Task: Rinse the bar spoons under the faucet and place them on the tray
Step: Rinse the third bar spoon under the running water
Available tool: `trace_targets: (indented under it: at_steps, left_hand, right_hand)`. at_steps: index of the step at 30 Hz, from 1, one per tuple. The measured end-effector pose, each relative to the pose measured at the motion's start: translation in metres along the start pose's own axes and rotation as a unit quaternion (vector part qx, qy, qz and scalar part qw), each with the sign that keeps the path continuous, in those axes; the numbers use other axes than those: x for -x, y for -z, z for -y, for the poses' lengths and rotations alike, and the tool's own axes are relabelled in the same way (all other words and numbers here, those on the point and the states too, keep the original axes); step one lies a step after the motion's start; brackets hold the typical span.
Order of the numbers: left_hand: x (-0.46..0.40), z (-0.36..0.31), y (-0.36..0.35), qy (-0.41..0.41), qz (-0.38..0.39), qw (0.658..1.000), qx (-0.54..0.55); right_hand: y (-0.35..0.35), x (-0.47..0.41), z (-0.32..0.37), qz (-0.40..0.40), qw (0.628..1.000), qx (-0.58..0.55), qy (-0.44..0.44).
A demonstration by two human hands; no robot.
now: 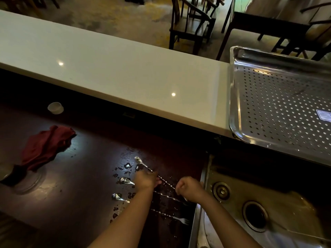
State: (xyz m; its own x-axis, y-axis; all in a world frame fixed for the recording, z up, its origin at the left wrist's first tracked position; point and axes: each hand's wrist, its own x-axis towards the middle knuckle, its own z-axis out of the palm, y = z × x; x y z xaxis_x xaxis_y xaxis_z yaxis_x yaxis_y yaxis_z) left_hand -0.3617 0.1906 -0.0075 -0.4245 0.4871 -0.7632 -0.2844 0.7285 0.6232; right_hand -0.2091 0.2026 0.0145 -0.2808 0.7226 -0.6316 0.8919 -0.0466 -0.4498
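Observation:
Three long twisted bar spoons lie side by side on the wet dark counter (86, 176). The far bar spoon (141, 162) has my left hand (147, 179) closed over its stem near the bowl and my right hand (189, 189) pinched on its other end. The middle bar spoon (126, 180) and the near bar spoon (117, 197) lie loose, and the near one's fork end (182, 220) reaches toward the sink. A perforated steel tray (238, 111) sits at the right on the white ledge. No faucet is in view.
A steel sink (232, 208) with a drain hole lies right of the counter. A crumpled red cloth (44, 149) sits at the left beside a round metal fitting. A small white cup (55, 107) stands under the white bar ledge (125, 77). Chairs stand beyond.

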Motion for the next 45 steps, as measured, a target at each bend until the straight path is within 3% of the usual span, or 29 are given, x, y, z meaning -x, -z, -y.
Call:
trace_targets:
  at_steps: [3, 8, 13, 16, 17, 19, 22, 24, 28, 34, 45]
  left_hand:
    - [0.007, 0.000, -0.004, -0.002, 0.009, 0.999, 0.052]
    - [0.032, -0.003, -0.008, -0.035, 0.037, 0.985, 0.164]
    - [0.070, -0.006, -0.032, -0.046, 0.143, 0.972, 0.181]
    - [0.099, 0.000, -0.063, -0.047, 0.199, 0.957, 0.208]
    - [0.109, 0.003, -0.075, -0.050, 0.218, 0.951, 0.213]
    - [0.129, 0.012, -0.103, -0.056, 0.256, 0.941, 0.215]
    - [0.156, 0.028, -0.146, -0.061, 0.301, 0.932, 0.193]
    - [0.175, 0.041, -0.174, -0.062, 0.325, 0.928, 0.172]
    - [0.208, 0.064, -0.220, -0.058, 0.347, 0.923, 0.158]
    - [0.242, 0.088, -0.268, -0.059, 0.319, 0.934, 0.152]
    - [0.272, 0.102, -0.312, -0.051, 0.267, 0.952, 0.138]
  right_hand:
    - [0.013, 0.006, -0.003, 0.059, 0.990, -0.122, 0.028]
    - [0.033, 0.027, -0.026, 0.047, 0.978, -0.192, 0.067]
    - [0.064, 0.071, -0.074, -0.025, 0.954, -0.292, 0.068]
    - [0.079, 0.105, -0.119, -0.148, 0.914, -0.378, 0.022]
    - [0.080, 0.116, -0.133, -0.196, 0.886, -0.420, 0.010]
    - [0.081, 0.135, -0.160, -0.266, 0.792, -0.549, -0.015]
    - [0.081, 0.162, -0.201, -0.294, 0.646, -0.704, -0.030]
    - [0.081, 0.178, -0.231, -0.310, 0.585, -0.749, -0.038]
    - [0.086, 0.203, -0.284, -0.346, 0.502, -0.791, -0.057]
    - [0.097, 0.227, -0.343, -0.369, 0.496, -0.782, -0.081]
    - [0.103, 0.246, -0.387, -0.391, 0.500, -0.770, -0.061]
